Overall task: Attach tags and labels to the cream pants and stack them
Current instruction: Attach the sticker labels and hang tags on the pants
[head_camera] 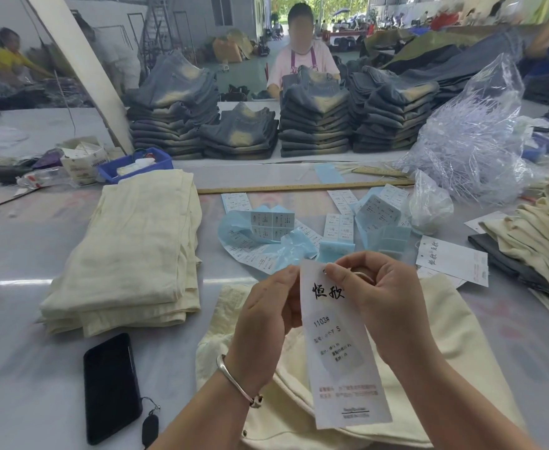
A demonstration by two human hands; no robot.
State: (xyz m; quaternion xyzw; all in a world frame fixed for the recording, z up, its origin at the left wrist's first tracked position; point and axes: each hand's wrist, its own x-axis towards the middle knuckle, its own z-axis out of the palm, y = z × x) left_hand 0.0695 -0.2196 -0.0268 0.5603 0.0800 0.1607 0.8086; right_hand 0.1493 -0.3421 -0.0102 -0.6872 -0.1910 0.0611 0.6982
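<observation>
Nearest the camera, under both hands, a pair of cream pants (pixel 435 345) lies spread on the table (pixel 23 336). Above it the left hand (pixel 266 323) and right hand (pixel 386 297) are close together, both pinching a long white tag (pixel 338 352) near its top edge; the tag hangs down between the wrists, printed with black characters and "1103#". The right hand's fingers also curl round something thin at the tag's top, too small to tell. A silver bracelet (pixel 234 381) circles the left wrist. Left of the left forearm lies a black phone (pixel 111 388). Further left and beyond the left hand sits a stack of folded cream pants (pixel 130 258). Just beyond the hands, blue label sheets (pixel 266 235) are scattered, and more white tags (pixel 451 259) lie to the right of the right hand, beside another cream pile (pixel 545 228). Beyond the labels a wooden ruler (pixel 299 187) runs across, then crumpled clear plastic bags (pixel 471 141) and stacks of folded jeans (pixel 315 125).
</observation>
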